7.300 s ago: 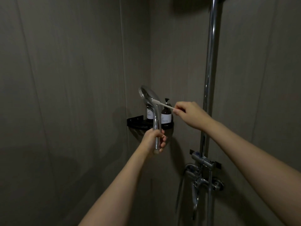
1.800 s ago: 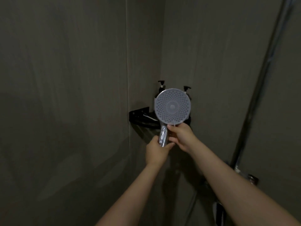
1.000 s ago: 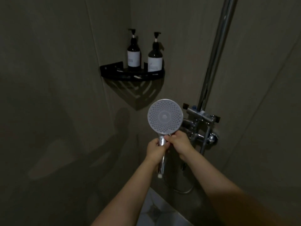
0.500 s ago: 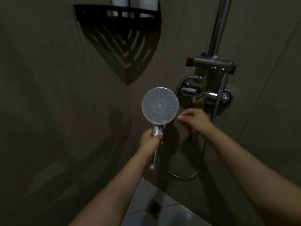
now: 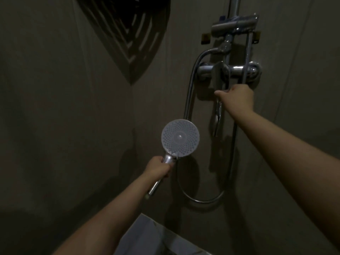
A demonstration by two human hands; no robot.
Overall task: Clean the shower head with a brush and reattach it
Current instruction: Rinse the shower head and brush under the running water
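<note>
Low and left of centre, the left hand (image 5: 159, 167) is wrapped around the chrome handle of the round white-faced shower head (image 5: 180, 138), its dotted spray face turned toward the camera (no hose joins the handle's free end). Farther right, a looping chrome hose (image 5: 189, 89) hangs on the wall. The right hand (image 5: 236, 100) curls around the chrome mixer tap's lever (image 5: 219, 78), thumb pointing left.

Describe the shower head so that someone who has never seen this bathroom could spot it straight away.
Start at the chrome mixer valve on the dark wall, where the right hand reaches. Follow the hose down and left. There the left hand grips the handle of the shower head: the only pale round disc, dotted with tiny holes, facing the camera.
</note>
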